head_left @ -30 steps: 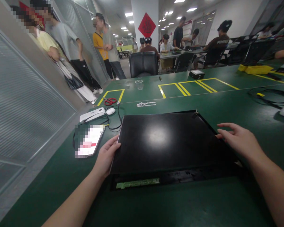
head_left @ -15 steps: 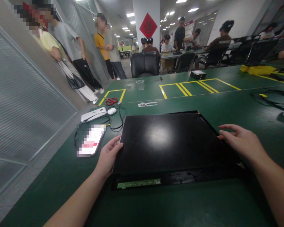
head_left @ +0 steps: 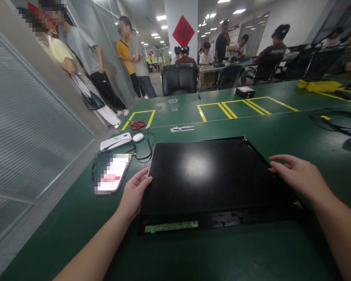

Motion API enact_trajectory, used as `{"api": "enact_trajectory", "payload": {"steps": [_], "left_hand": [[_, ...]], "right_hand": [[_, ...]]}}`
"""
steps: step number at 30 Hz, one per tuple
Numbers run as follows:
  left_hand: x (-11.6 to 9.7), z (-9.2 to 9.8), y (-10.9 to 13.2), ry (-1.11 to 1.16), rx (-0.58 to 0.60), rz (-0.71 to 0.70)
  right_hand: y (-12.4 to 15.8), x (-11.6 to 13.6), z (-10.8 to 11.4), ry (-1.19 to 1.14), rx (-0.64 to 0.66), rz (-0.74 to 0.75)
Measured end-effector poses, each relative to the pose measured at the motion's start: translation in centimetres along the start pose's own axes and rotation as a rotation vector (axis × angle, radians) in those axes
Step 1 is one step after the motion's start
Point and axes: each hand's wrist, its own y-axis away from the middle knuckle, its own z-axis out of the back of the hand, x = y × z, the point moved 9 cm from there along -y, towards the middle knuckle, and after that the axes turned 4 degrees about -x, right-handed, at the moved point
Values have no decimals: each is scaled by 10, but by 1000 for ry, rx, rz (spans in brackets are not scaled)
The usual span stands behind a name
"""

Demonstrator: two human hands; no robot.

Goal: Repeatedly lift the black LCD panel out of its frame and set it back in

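Observation:
A flat black screen panel [head_left: 204, 175] lies on the green table [head_left: 210, 253] in front of me, inside a thin black frame. A green circuit strip [head_left: 171, 226] shows along its near edge. My left hand [head_left: 134, 192] grips the panel's left edge, thumb on top, fingers curled beneath. My right hand [head_left: 298, 176] rests on the panel's right edge with fingers stretched out and spread. The panel's left side sits slightly raised off the frame.
A phone [head_left: 111, 174] lies left of the panel, with a white device [head_left: 116, 141], white mouse [head_left: 138, 137] and black cable beyond. Red scissors [head_left: 137, 125], a plastic cup [head_left: 173, 104], and small parts [head_left: 181, 128] lie farther back. Several people stand at left; others sit at far tables.
My left hand has shifted slightly right and up along the panel's left edge. The right hand has barely moved.

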Motion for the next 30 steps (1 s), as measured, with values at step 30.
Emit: {"api": "enact_trajectory", "payload": {"steps": [30], "left_hand": [[4, 0, -4, -17, 26, -15]], "right_hand": [[3, 5, 2, 73, 23, -10]]}}
